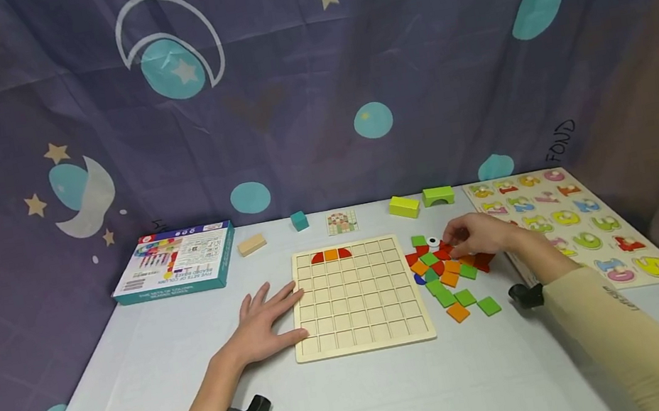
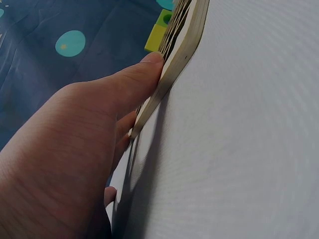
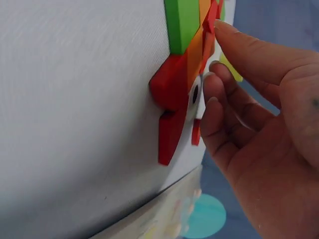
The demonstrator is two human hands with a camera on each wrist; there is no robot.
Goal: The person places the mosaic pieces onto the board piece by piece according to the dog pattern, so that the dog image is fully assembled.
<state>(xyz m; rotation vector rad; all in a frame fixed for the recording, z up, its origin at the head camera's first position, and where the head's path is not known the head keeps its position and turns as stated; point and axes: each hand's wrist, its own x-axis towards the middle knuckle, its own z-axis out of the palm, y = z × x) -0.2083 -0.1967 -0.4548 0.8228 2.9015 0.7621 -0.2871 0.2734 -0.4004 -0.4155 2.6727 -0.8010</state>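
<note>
A pale wooden grid board lies on the white table. In its top row an orange square tile sits between two red curved pieces. My left hand is spread at the board's left side, its thumb and fingertips touching the edge. Right of the board, my right hand reaches over a loose pile of red, orange and green tiles. In the right wrist view its thumb touches a red piece, the other fingers loosely bent near a white disc with a black dot.
A small picture card lies behind the board. Wooden blocks stand along the back: natural, teal, yellow and a green arch. A flat box is at left, a number puzzle board at right.
</note>
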